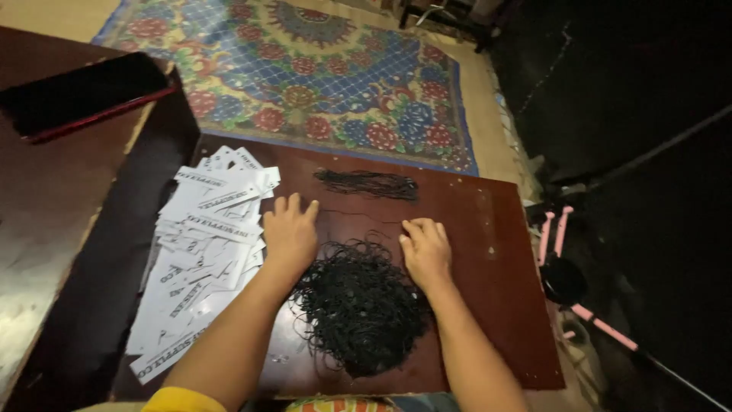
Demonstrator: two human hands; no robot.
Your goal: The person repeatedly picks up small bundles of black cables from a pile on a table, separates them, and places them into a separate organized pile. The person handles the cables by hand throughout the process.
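Note:
A tangled heap of black string loops (358,305) lies on a dark brown board (488,229) between my forearms. My left hand (290,233) rests palm down just above and left of the heap, fingers slightly spread, beside a pile of white paper tags (202,252). My right hand (425,250) lies palm down at the heap's upper right edge, fingers together. Neither hand holds anything that I can see. A neat bundle of straight black strings (367,184) lies further out on the board, beyond both hands.
A dark wooden table (38,191) stands to the left, with a black phone in a red case (80,93) on it. A patterned floral rug (320,69) covers the floor ahead. A pink-and-black stand (564,275) sits right of the board.

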